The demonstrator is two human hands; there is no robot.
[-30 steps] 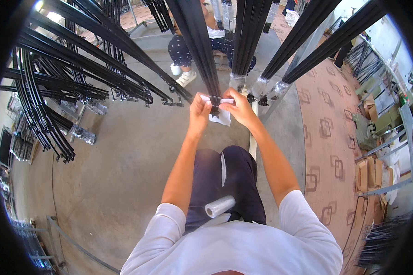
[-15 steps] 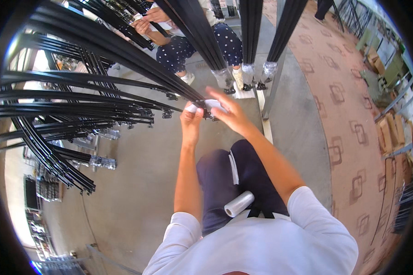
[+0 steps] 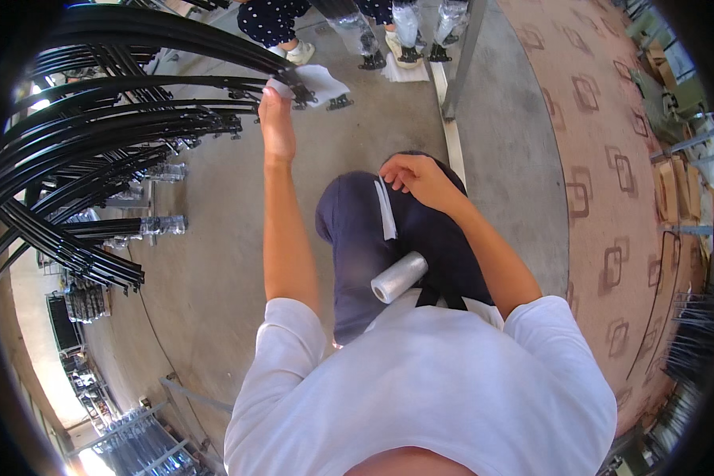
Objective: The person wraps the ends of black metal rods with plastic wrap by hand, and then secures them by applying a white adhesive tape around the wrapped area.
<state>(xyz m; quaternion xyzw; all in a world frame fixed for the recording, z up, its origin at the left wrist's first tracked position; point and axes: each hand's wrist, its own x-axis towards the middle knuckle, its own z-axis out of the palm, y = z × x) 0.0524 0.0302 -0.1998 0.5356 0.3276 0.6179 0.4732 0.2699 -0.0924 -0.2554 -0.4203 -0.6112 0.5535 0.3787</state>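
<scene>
Closest in, a roll of clear film [image 3: 399,278] sits on the lap, with white strips [image 3: 385,211] lying on the dark trousers [image 3: 347,230] past it. Hands are well apart: the right hand [image 3: 411,176] is loosely curled at the strips' top end, can't tell if it's pinching one. Farther out, the left hand [image 3: 278,127] has the end of the black rod bundle [image 3: 166,32], white sheet [image 3: 324,85] round it and sticking out loose. I'd guess the bundle's stiff, slick and awkwardly long, so grip right over the sheet. Sheet looks light and floppy.
</scene>
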